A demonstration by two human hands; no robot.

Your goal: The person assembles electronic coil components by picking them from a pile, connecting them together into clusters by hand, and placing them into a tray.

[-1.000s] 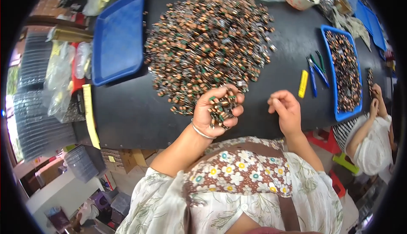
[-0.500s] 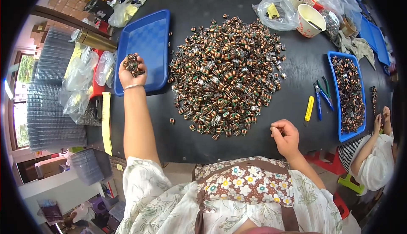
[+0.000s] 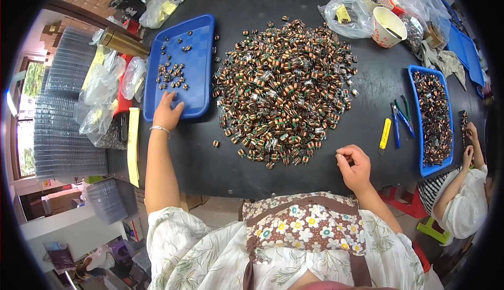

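My left hand [image 3: 167,110] is open over the near end of a blue tray [image 3: 197,88], fingers spread and holding nothing. Small copper-wound coils [image 3: 171,73] lie scattered in the tray, thickest just beyond my fingertips. To the right of the tray, a large heap of the same coils [image 3: 283,90] spreads over the black table. My right hand [image 3: 355,167] rests closed near the table's front edge, right of the heap; whatever its curled fingers hold, if anything, is hidden.
Right of the heap lie a yellow cutter knife [image 3: 385,134] and blue- and green-handled pliers [image 3: 401,119]. Beyond them stands a blue tray full of coils [image 3: 449,127]. A patterned cup [image 3: 388,27] and plastic bag [image 3: 346,17] sit at the back right. Another person's hands [image 3: 470,140] work at far right.
My left hand has opened and let go of its handful of coils, which now lie scattered in the formerly bare tray. The hand sits slightly nearer me. My right hand stays in place.
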